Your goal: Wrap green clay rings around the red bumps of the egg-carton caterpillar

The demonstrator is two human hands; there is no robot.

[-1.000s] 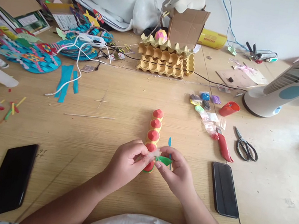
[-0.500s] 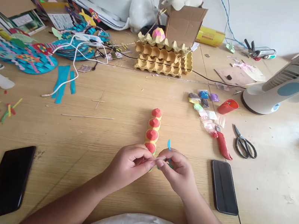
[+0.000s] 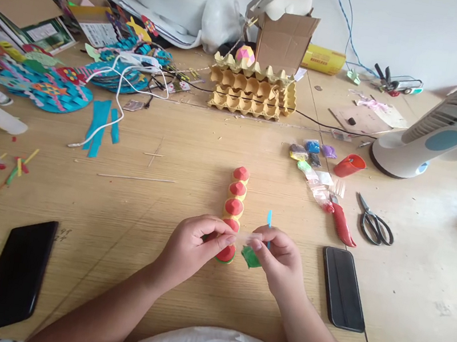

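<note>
Our fingertips met half a second ago; now the left hand [image 3: 193, 246] and right hand [image 3: 279, 260] have drawn apart, each pinched shut on an end of a filmy clear strip [image 3: 249, 238], so we judge it is being stretched. The right also grips a soft green lump [image 3: 250, 257] and a slim blue stick [image 3: 269, 219], just above the bench [image 3: 172, 145] by the near end of the row of red-capped yellow cones [image 3: 237, 191].

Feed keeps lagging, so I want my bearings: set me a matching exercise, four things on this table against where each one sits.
1 scissors
2 green piece
3 egg trays
4 clear strip

A stacked at the far side
B stretched between left hand and right hand
C against the right hand's fingers
D right of the red-handled tool

Pairs: 1-D, 2-C, 3-A, 4-B
</note>
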